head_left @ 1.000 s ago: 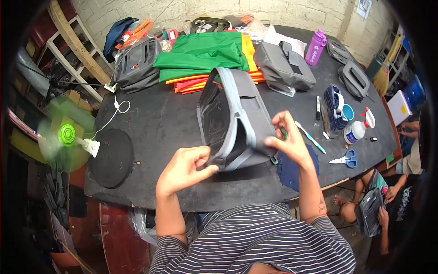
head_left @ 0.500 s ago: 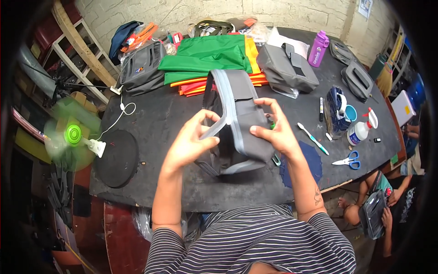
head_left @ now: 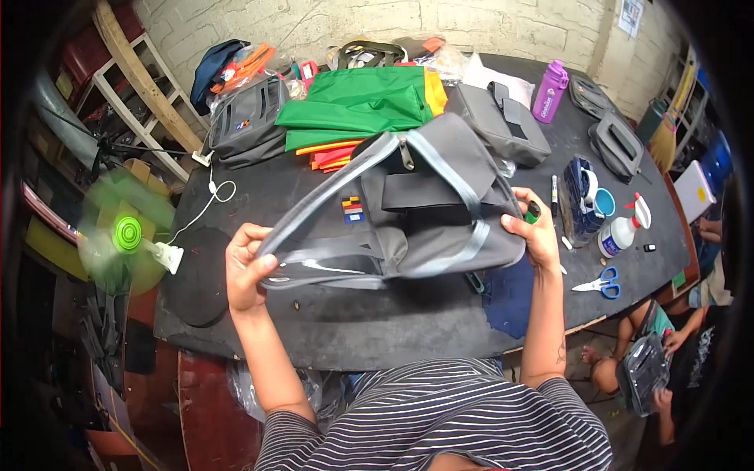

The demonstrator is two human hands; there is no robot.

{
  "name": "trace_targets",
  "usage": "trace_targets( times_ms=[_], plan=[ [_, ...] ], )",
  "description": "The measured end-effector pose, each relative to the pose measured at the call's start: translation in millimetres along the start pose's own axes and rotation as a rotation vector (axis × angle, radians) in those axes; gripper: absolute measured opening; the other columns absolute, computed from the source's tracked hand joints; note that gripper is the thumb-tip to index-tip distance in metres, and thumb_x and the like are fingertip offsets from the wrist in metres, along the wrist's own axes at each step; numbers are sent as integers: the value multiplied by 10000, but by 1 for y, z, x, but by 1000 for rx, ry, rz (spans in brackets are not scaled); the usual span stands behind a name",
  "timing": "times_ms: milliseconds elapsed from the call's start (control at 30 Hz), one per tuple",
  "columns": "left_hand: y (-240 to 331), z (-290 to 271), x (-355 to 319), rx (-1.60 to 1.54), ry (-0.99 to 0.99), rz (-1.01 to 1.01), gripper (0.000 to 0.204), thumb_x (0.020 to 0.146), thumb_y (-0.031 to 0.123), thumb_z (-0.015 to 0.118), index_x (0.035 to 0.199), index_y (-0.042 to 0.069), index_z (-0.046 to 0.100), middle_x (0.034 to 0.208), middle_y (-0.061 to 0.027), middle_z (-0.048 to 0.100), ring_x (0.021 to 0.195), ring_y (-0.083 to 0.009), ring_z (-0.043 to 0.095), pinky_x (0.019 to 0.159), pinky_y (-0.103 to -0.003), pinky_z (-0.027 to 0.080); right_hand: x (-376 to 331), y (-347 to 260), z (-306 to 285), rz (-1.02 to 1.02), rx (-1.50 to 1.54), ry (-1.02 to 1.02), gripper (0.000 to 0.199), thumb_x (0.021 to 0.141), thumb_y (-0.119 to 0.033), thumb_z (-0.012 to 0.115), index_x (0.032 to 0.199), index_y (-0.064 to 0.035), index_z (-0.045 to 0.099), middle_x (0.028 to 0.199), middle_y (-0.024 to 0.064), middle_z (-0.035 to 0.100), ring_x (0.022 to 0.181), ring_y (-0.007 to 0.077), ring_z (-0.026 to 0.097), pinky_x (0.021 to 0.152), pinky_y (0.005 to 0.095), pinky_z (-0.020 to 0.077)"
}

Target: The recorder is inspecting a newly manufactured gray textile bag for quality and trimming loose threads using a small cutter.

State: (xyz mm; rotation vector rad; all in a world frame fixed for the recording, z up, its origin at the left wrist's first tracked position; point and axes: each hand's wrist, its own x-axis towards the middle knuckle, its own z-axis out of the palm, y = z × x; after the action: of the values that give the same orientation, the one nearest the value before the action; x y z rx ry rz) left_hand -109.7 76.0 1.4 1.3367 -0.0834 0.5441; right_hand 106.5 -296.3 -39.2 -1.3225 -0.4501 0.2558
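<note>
A grey fabric bag with light blue-grey zipper tape hangs unzipped and spread wide above the black table. At its flap's left corner, my left hand pinches the edge between thumb and fingers. My right hand grips the bag's right side, thumb on the near face. A small green item shows among the right fingers; its kind is unclear. Inside the bag a grey pocket band crosses the wall, and a metal zipper slider sits at the top. A clear plastic panel and a small coloured patch show on the flap.
Behind the bag lie folded green fabric and other grey bags. To the right stand a purple bottle and a spray bottle, with blue-handled scissors nearer. A fan spins at left. Another person sits at lower right.
My hands have moved apart, the left one leftward and the right one rightward. The bag has swung wide, and its inside now shows.
</note>
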Motion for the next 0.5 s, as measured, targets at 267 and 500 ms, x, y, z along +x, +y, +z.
trace_targets(
  times_ms=[267, 500],
  plan=[
    [-3, 44, 23, 478, -177, -47, 453, 693, 89, 779, 1067, 59, 525, 818, 35, 466, 769, -59, 449, 751, -213, 386, -23, 65, 61, -484, -274, 41, 464, 748, -29, 755, 1170, -18, 561, 1042, 75, 624, 950, 133, 585, 844, 268, 457],
    [-28, 94, 29, 774, -36, -13, 487, 708, 61, 710, 1115, 27, 445, 568, 2, 370, 523, -96, 363, 496, -274, 335, -19, 30, 80, -479, -430, -81, 426, 673, -230, 833, 907, -12, 551, 807, 57, 565, 710, 162, 519, 643, 287, 445]
  ],
)
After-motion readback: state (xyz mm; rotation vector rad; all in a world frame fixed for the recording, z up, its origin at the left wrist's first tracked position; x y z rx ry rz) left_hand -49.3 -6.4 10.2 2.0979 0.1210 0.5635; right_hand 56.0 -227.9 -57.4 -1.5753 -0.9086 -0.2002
